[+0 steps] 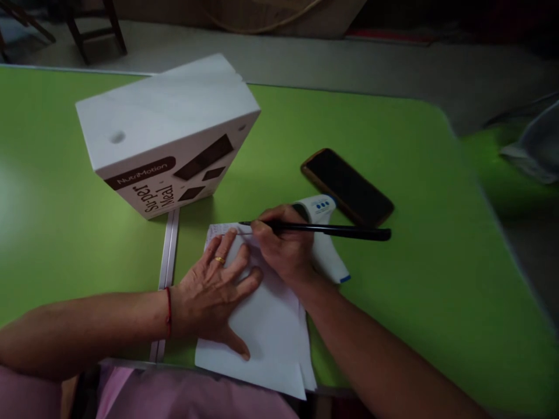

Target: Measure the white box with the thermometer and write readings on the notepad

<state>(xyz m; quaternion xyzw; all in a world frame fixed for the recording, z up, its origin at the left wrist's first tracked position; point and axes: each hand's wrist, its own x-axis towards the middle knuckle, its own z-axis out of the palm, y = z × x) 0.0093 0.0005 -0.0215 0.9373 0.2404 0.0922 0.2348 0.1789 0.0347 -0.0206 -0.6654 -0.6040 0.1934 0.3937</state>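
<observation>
Some sheets of paper (275,326) on the green surface (419,291) could slide and spoil the writing (215,229) if the left hand (220,291), spread open over them, presses too lightly while the right grip (286,247), closed around the black pen (338,230), pushes near their top edge.

There are two hands (220,291) (286,241) — one pen (345,230), phone (349,187) and box (170,116).

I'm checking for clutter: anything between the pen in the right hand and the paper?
Nothing visible does: the right hand holds the pen, tip at the top of the paper; the left hand lies close by.
</observation>
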